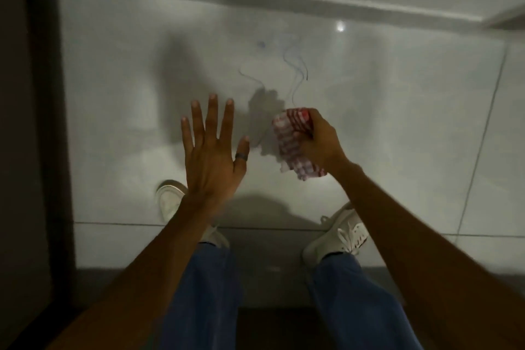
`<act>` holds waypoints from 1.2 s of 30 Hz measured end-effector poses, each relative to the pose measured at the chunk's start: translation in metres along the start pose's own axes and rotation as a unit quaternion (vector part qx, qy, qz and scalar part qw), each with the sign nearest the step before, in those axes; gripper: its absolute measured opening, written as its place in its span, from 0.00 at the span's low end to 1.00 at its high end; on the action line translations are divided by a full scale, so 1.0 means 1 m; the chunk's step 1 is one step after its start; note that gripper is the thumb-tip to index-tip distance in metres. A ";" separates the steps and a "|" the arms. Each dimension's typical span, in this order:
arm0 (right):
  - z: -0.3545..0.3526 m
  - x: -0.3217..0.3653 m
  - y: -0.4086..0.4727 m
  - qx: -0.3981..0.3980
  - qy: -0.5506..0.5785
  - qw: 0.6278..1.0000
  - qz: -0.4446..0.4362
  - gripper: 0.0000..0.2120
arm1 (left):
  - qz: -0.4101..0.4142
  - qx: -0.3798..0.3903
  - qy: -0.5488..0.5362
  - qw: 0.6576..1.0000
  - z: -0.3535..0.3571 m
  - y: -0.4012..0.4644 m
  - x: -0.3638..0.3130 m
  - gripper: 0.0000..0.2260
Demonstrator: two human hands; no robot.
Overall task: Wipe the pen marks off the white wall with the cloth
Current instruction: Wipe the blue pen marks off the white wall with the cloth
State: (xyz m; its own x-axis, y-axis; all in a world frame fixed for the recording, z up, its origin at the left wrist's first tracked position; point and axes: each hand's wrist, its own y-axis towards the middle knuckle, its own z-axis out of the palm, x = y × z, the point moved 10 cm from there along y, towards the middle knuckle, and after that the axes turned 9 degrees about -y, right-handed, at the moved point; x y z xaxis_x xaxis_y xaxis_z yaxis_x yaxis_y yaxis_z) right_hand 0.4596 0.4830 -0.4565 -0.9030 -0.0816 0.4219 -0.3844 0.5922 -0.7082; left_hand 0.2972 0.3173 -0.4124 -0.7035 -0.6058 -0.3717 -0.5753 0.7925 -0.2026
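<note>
The left hand (pixel 211 156) was spread fully open, all 5 fingers apart, holding nothing; it appeared to be pressed flat on the wall (pixel 397 111), probably as a brace, though contact could not be confirmed. The right hand (pixel 321 140) was closed in a fist around the bunched cloth (pixel 289 142), which sat just below the pen marks (pixel 295 71). That position suited an upward wiping stroke. The marks were not yet wiped off.

Red-and-white checked cloth (pixel 292 145) — blue pen marks (pixel 295 65)
</note>
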 end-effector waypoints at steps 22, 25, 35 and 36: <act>0.105 -0.033 0.078 -0.175 -0.414 0.813 -0.370 0.32 | 0.049 -0.084 0.046 0.994 0.147 0.055 0.101 0.30; 0.068 -0.042 0.096 -0.231 -0.384 0.841 -0.302 0.31 | 0.046 -0.092 0.033 0.994 0.146 0.054 0.101 0.30; 0.152 -0.060 0.030 -0.098 -0.427 0.720 -0.538 0.29 | 0.049 -0.097 0.017 0.994 0.143 0.055 0.104 0.31; 0.147 -0.060 0.037 -0.106 -0.428 0.722 -0.534 0.29 | 0.051 -0.101 0.017 0.993 0.142 0.055 0.103 0.31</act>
State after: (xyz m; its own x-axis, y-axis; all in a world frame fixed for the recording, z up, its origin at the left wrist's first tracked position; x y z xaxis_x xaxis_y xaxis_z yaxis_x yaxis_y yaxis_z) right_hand 0.4712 0.3921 -0.5911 0.0635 -0.9934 0.0953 -0.9925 -0.0728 -0.0978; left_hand 0.2524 0.3092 -0.5903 -0.7744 -0.5275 -0.3494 -0.5693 0.8219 0.0210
